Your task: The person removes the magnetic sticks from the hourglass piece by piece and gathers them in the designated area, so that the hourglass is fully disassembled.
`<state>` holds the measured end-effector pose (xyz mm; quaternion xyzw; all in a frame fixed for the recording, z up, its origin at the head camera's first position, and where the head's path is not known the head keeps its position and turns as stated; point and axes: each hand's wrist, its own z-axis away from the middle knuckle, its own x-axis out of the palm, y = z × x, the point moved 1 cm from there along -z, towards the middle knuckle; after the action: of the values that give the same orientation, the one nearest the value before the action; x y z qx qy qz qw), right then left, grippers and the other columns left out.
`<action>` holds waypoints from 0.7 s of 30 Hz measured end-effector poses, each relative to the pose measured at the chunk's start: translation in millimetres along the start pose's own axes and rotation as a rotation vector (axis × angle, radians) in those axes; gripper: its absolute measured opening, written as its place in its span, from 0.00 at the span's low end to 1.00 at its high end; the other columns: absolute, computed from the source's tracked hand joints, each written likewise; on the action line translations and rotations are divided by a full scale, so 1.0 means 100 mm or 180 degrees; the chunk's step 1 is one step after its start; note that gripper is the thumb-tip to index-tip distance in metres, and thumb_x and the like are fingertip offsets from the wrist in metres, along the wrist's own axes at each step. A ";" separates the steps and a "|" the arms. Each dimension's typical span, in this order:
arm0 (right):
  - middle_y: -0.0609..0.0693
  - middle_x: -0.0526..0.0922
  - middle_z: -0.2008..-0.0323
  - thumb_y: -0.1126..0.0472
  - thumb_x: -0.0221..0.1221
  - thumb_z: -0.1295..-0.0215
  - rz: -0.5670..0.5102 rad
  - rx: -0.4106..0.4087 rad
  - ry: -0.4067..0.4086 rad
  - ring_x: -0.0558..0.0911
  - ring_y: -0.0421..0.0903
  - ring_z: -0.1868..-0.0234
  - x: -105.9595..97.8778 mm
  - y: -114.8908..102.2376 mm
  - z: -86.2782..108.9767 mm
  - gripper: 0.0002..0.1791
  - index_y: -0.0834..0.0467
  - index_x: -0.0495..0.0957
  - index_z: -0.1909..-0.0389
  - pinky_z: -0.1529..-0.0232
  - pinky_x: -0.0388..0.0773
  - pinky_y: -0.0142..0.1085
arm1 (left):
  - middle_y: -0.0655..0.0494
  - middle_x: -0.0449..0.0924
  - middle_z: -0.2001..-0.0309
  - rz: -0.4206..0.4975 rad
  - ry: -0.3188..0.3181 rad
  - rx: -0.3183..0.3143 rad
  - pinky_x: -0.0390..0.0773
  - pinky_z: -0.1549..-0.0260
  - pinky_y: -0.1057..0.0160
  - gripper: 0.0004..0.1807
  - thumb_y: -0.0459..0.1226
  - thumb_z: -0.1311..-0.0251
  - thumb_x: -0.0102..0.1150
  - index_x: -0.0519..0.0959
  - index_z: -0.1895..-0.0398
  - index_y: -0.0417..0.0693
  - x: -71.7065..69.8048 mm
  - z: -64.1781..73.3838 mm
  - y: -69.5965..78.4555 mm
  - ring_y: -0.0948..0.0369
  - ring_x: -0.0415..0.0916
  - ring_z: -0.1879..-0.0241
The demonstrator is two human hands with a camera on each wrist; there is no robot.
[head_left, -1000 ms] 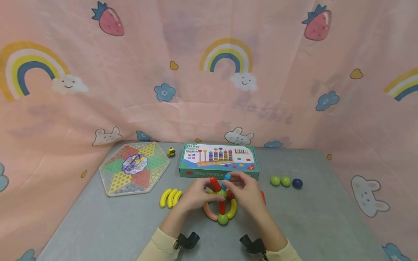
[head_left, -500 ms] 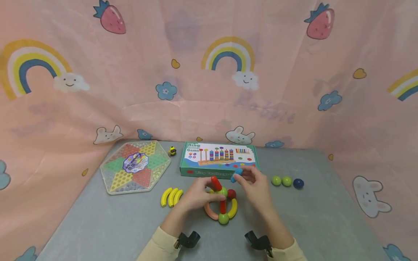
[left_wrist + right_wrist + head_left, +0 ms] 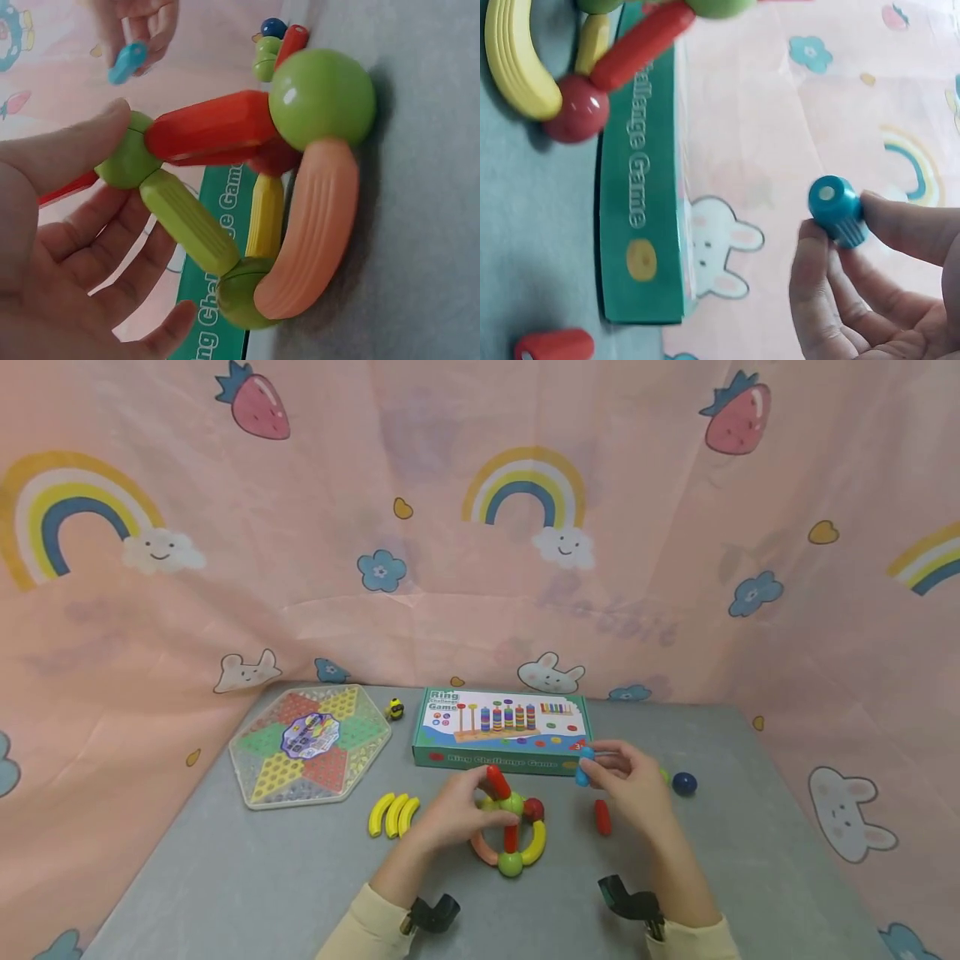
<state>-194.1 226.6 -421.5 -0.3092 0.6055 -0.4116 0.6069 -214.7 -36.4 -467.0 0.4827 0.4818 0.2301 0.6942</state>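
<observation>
My left hand (image 3: pixel 453 810) pinches the top green ball (image 3: pixel 131 154) of a magnetic ball-and-stick structure, which stands on the table. Below that ball, a red stick (image 3: pixel 214 127) and a light-green stick (image 3: pixel 190 223) slope down to a ring of balls and curved sticks. The ring includes a salmon curved stick (image 3: pixel 313 232), a yellow curved stick (image 3: pixel 536 844) and a red ball (image 3: pixel 576 108). From the top ball another red stick (image 3: pixel 498 782) points upward. Right of the structure, my right hand (image 3: pixel 633 785) pinches a short blue stick (image 3: pixel 838 211) in the air, clear of everything else.
Behind the hands lies a green Ring Challenge Game box (image 3: pixel 498 760). A hexagonal board (image 3: pixel 309 777), a small bee toy (image 3: pixel 394 709) and several yellow curved sticks (image 3: pixel 393 815) lie leftward. A loose red stick (image 3: pixel 603 817) and a dark blue ball (image 3: pixel 684 784) sit rightward.
The blue stick has come away from the top green ball, and my right hand has carried it rightward. My left hand stays on the structure. The loose red stick is now uncovered.
</observation>
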 end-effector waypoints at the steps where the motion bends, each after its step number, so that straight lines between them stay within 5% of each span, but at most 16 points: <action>1: 0.62 0.82 0.44 0.47 0.63 0.30 0.0033 -0.0004 -0.0025 0.88 0.51 0.53 -0.02 0.01 0.00 0.28 0.57 0.73 0.37 0.47 0.83 0.46 | 0.59 0.82 0.55 0.0004 -0.0024 -0.0012 0.77 0.52 0.51 0.19 0.49 0.45 0.74 0.79 0.53 0.57 -0.01 0.00 0.00 0.51 0.77 0.50; 5: 0.63 0.82 0.44 0.47 0.62 0.30 0.0152 -0.0048 -0.0111 0.87 0.52 0.52 -0.11 0.06 -0.01 0.28 0.59 0.73 0.37 0.45 0.81 0.50 | 0.59 0.80 0.51 -0.0050 -0.0054 -0.0042 0.78 0.48 0.51 0.22 0.51 0.45 0.74 0.78 0.51 0.58 0.00 0.00 -0.01 0.56 0.76 0.48; 12: 0.66 0.82 0.46 0.52 0.61 0.28 0.0362 -0.0089 -0.0208 0.88 0.53 0.55 -0.28 0.20 -0.04 0.26 0.64 0.73 0.37 0.48 0.82 0.51 | 0.55 0.78 0.56 0.0194 0.0000 -0.0123 0.83 0.70 0.57 0.23 0.48 0.45 0.74 0.76 0.50 0.53 0.11 -0.01 -0.01 0.54 0.80 0.63; 17: 0.63 0.86 0.55 0.54 0.61 0.29 0.0809 0.0082 -0.0333 0.86 0.49 0.63 -0.37 0.36 -0.11 0.25 0.69 0.75 0.41 0.55 0.83 0.48 | 0.56 0.80 0.50 0.0270 -0.0127 -0.0120 0.82 0.52 0.49 0.20 0.45 0.42 0.72 0.77 0.49 0.52 0.01 0.01 0.00 0.50 0.75 0.45; 21: 0.61 0.85 0.58 0.54 0.62 0.31 0.1143 0.0217 -0.0482 0.82 0.48 0.63 -0.40 0.48 -0.18 0.25 0.70 0.75 0.43 0.57 0.79 0.47 | 0.54 0.78 0.46 0.0294 -0.0199 -0.0225 0.81 0.49 0.47 0.23 0.46 0.42 0.72 0.77 0.46 0.51 -0.04 0.02 0.00 0.48 0.74 0.43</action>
<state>-202.9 286.4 -446.0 -0.2055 0.5893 -0.2927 0.7245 -214.8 -40.2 -465.6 0.4865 0.4286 0.2636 0.7142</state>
